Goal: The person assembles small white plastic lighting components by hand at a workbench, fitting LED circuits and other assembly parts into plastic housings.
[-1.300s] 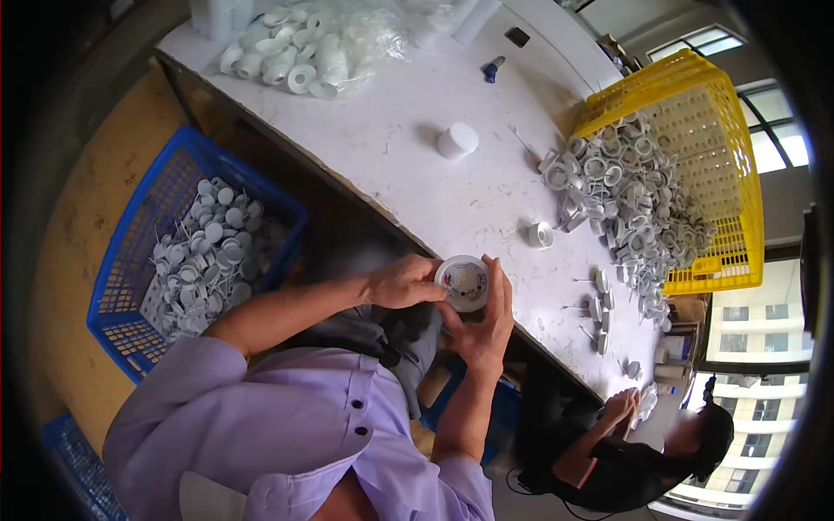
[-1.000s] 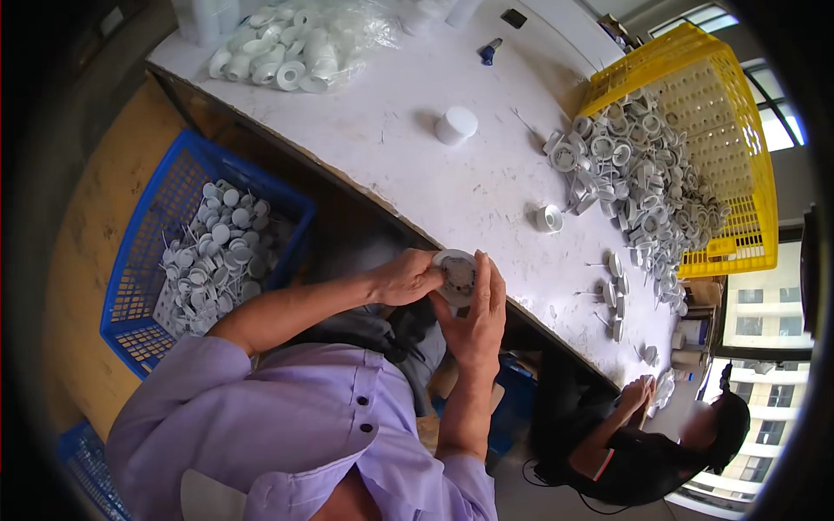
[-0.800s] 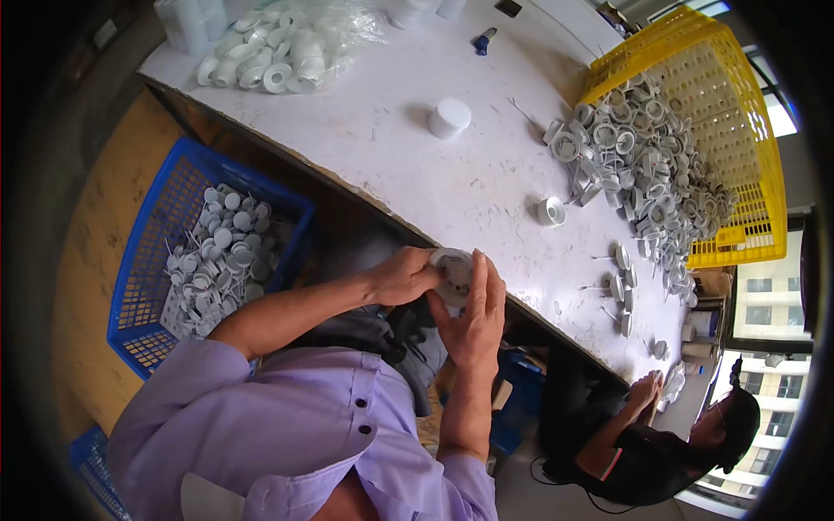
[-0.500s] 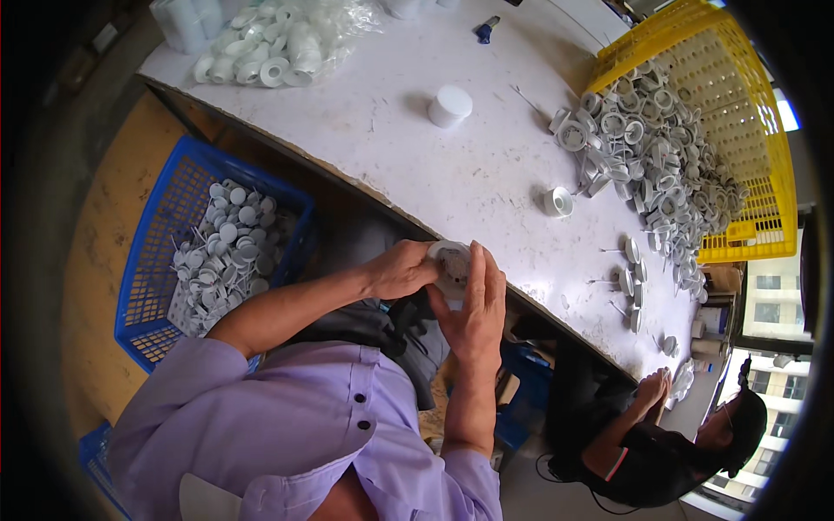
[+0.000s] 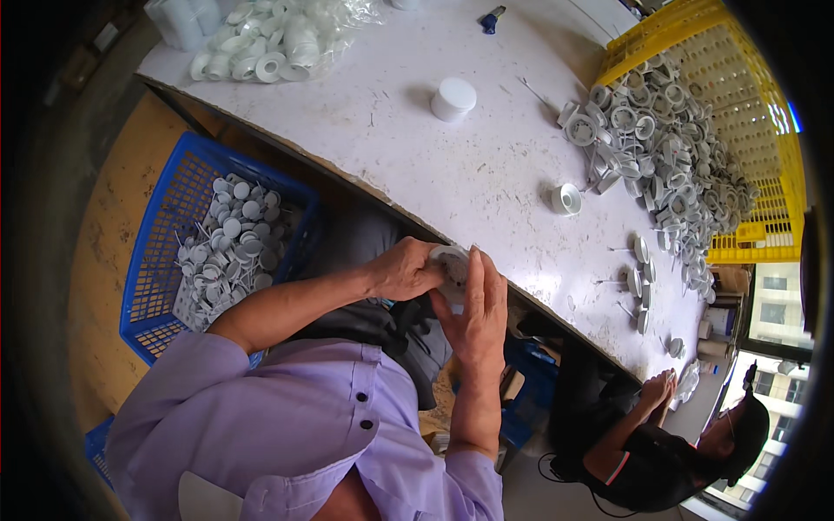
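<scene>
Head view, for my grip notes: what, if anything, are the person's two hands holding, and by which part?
A round whitish piece, by its rim: left hand at the left side, right hand at the right.

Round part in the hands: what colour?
The round part is whitish at the edge, greyer inside; the head view shows it best.

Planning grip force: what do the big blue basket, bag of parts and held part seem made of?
Big blue basket: likely moulded plastic with a sheen, by its regular lattice walls.
Bag: thin, glossy plastic film, by its bright creases and the white parts showing through.
Held part: perhaps pale plastic, by its smooth rim; finish too small to tell.
</scene>
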The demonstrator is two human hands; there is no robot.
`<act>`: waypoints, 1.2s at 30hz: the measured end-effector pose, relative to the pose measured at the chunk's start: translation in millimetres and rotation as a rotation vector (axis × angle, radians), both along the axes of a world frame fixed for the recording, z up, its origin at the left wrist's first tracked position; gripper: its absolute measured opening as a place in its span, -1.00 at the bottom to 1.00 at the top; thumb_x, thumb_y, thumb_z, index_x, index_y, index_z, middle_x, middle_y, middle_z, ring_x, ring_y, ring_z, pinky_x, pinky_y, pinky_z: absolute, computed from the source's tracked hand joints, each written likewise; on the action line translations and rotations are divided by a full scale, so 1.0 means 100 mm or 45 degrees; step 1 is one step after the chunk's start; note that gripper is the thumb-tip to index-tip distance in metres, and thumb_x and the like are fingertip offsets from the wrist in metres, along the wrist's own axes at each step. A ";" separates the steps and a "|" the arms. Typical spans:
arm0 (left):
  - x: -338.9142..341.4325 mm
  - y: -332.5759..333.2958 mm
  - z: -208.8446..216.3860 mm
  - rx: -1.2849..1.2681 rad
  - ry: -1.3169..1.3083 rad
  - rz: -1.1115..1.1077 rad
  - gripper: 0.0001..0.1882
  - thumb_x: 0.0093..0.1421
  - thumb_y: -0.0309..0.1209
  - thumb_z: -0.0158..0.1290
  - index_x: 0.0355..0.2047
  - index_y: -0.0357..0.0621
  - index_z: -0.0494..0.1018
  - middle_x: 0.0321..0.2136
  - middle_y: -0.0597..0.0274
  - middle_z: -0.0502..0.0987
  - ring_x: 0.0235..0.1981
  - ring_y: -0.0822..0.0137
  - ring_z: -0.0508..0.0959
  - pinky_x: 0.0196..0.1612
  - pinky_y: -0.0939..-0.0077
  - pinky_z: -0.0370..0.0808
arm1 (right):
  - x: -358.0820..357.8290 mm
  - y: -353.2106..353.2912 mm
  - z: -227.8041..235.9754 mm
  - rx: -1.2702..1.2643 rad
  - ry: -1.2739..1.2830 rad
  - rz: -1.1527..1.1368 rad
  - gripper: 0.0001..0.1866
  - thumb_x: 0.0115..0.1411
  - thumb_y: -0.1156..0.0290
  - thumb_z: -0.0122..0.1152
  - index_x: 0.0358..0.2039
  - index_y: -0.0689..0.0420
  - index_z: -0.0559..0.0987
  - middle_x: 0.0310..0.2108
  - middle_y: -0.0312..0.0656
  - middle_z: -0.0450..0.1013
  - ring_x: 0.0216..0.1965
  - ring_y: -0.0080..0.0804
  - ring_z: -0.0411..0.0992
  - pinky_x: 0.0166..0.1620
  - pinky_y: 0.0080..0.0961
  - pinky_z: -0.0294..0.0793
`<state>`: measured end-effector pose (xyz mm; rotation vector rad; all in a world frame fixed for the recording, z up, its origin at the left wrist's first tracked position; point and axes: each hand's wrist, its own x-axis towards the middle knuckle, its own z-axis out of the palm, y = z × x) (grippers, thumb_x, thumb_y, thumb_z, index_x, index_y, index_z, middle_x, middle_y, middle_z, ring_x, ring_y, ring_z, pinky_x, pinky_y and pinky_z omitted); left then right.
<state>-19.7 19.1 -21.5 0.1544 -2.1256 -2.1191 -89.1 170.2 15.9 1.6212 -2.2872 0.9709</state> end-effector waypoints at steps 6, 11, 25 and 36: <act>-0.08 0.01 -0.10 -0.065 0.031 -0.048 -0.71 0.09 -0.52 -0.10 -0.16 -0.28 0.43 -0.47 0.08 0.56 -0.43 0.51 0.47 -0.36 0.50 0.44 | -0.08 0.03 -0.02 0.011 0.081 0.022 -0.12 -0.18 0.54 0.43 0.18 0.22 0.19 0.02 0.08 0.29 -0.19 0.03 0.38 -0.21 -0.25 0.43; -0.10 0.02 -0.10 -0.115 -0.004 -0.052 -0.75 0.08 -0.49 -0.09 -0.23 -0.28 0.43 -0.56 0.12 0.51 -0.52 0.50 0.42 -0.45 0.47 0.38 | -0.11 0.06 -0.07 0.045 0.046 0.031 -0.12 -0.19 0.55 0.43 0.18 0.22 0.20 0.01 0.06 0.31 -0.24 -0.01 0.39 -0.26 -0.28 0.45; -0.02 -0.13 -0.23 0.553 -0.294 -0.341 -0.69 0.29 -0.32 -0.08 -0.12 -0.38 0.34 -0.32 0.10 0.51 -0.36 0.38 0.58 -0.49 0.60 0.50 | -0.64 0.12 -0.14 -0.065 -0.737 -0.048 -0.13 -0.26 0.49 0.49 0.13 0.23 0.30 0.05 0.02 0.30 -0.12 -0.18 0.40 -0.13 -0.35 0.45; -0.05 -0.13 -0.40 0.624 -0.234 -0.264 -0.59 0.26 -0.21 -0.02 -0.11 -0.36 0.38 -0.30 0.12 0.52 -0.32 0.39 0.58 -0.51 0.65 0.46 | -2.49 0.15 -0.59 0.089 -0.314 -0.720 -0.24 -0.06 0.05 0.37 0.01 0.37 0.41 0.02 0.15 0.31 0.09 -0.01 0.27 0.07 -0.25 0.30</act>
